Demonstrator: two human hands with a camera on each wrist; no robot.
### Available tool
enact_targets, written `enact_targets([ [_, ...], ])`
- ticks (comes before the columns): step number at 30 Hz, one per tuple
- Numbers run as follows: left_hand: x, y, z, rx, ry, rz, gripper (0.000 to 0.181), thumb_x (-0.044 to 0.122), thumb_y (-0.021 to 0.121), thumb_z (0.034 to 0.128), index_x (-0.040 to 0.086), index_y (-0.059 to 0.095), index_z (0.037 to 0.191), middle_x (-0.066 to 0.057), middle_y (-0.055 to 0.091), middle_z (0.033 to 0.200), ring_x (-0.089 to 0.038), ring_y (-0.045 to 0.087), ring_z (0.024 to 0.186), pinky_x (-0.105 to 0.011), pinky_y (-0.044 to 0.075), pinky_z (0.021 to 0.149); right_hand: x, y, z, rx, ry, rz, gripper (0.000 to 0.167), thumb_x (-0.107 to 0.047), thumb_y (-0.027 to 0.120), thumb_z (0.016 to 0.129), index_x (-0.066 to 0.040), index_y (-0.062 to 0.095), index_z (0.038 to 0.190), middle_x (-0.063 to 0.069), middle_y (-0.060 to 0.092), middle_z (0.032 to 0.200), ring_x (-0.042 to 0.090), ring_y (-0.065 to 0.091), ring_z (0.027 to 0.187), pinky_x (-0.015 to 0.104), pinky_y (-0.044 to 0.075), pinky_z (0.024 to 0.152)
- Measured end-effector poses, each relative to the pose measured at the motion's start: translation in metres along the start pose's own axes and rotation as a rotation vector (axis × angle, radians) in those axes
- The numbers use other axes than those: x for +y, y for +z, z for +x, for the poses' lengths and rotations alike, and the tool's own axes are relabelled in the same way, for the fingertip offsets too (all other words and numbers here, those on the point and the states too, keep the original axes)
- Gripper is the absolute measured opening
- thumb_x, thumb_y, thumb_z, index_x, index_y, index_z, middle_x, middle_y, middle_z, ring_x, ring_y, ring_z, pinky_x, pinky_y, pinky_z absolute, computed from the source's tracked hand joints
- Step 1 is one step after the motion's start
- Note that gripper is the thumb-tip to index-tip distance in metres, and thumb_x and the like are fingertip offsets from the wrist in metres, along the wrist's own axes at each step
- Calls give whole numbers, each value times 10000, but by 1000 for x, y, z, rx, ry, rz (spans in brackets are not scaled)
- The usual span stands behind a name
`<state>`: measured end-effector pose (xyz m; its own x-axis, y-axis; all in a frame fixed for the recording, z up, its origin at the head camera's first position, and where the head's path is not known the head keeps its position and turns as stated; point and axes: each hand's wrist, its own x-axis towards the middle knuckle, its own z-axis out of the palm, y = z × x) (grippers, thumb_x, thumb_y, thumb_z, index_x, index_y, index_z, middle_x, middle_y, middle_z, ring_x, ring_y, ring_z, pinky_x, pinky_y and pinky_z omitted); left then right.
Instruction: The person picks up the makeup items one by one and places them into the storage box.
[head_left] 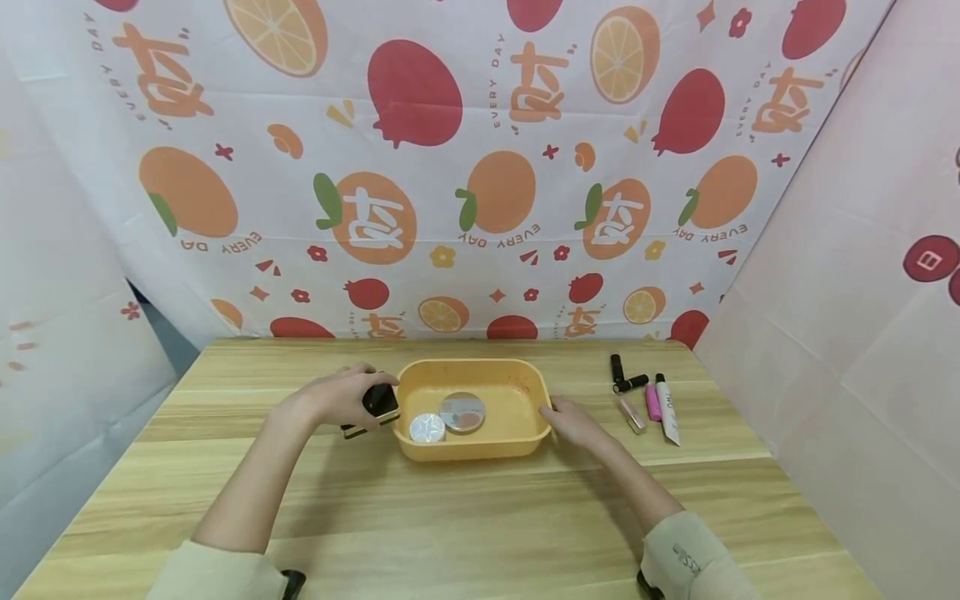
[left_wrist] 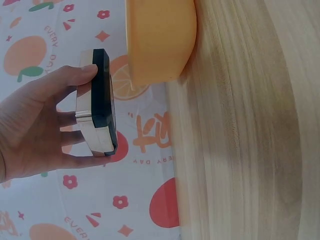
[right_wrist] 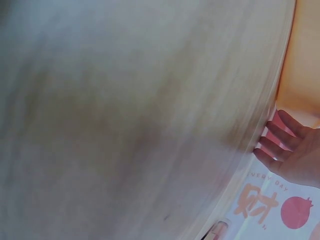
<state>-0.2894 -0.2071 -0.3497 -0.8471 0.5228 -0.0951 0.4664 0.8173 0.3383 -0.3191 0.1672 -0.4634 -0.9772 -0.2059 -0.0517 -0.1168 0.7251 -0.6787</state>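
Note:
My left hand grips a black and gold case, like a makeup compact, beside the left end of a yellow plastic basin. The left wrist view shows the thumb on one edge of the compact and fingers round the other, above the table. Inside the basin lie a round silvery-white compact and a larger round clear-topped case. At the basin's right end, my right hand touches the rim. In the right wrist view the right hand's fingers are extended and slightly spread; its thumb is hidden.
Right of the basin lie two black tubes, a small clear pinkish tube, a pink tube and a white squeeze tube with a black cap. A fruit-printed cloth hangs behind the wooden table.

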Motion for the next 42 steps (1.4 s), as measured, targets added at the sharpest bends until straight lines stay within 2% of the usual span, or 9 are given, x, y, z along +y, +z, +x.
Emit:
enact_targets([
  [4, 1, 0, 1, 9, 15, 6, 647, 273, 791, 709, 103, 528, 1276, -215, 450, 1229, -389, 428, 1077, -519, 453, 809, 0, -1, 0, -2, -6, 2, 505, -328, 382, 960, 24, 462, 1313, 169, 541, 1219, 319, 497, 1106, 477, 395, 942],
  [10, 2, 2, 3, 23, 25, 21, 659, 302, 802, 691, 108, 541, 1265, -206, 466, 1227, -381, 437, 1077, -512, 455, 811, 1, 0, 1, 4, -28, -6, 476, -299, 381, 964, 27, 480, 1296, 148, 566, 1170, 281, 525, 1042, 465, 424, 899],
  [17, 8, 2, 2, 28, 41, 20, 610, 255, 791, 709, 101, 552, 1248, -209, 475, 1209, -375, 446, 1060, -519, 455, 807, 1, 0, 1, 13, -30, -11, 467, -300, 389, 962, 13, 490, 1293, 132, 573, 1154, 256, 527, 1020, 451, 423, 901],
  [23, 13, 2, 2, 17, 23, 6, 600, 227, 787, 715, 111, 550, 1254, -210, 462, 1231, -373, 433, 1075, -526, 452, 809, 1, 0, -1, 8, -29, -8, 470, -304, 387, 964, 11, 487, 1299, 134, 568, 1167, 253, 525, 1016, 449, 423, 898],
  [31, 15, 3, 6, 15, 19, 7, 612, 219, 788, 708, 128, 544, 1262, -201, 459, 1237, -359, 437, 1053, -505, 467, 774, 2, 0, -1, 8, -25, -10, 477, -310, 390, 966, 10, 477, 1309, 154, 546, 1216, 295, 498, 1106, 462, 400, 938],
  [42, 17, 4, 7, 13, 20, 26, 610, 224, 788, 709, 123, 546, 1260, -195, 464, 1216, -355, 444, 1044, -497, 465, 776, 4, 1, 0, 10, -15, -9, 463, -303, 394, 962, 10, 496, 1287, 114, 577, 1117, 228, 525, 936, 430, 440, 854],
])
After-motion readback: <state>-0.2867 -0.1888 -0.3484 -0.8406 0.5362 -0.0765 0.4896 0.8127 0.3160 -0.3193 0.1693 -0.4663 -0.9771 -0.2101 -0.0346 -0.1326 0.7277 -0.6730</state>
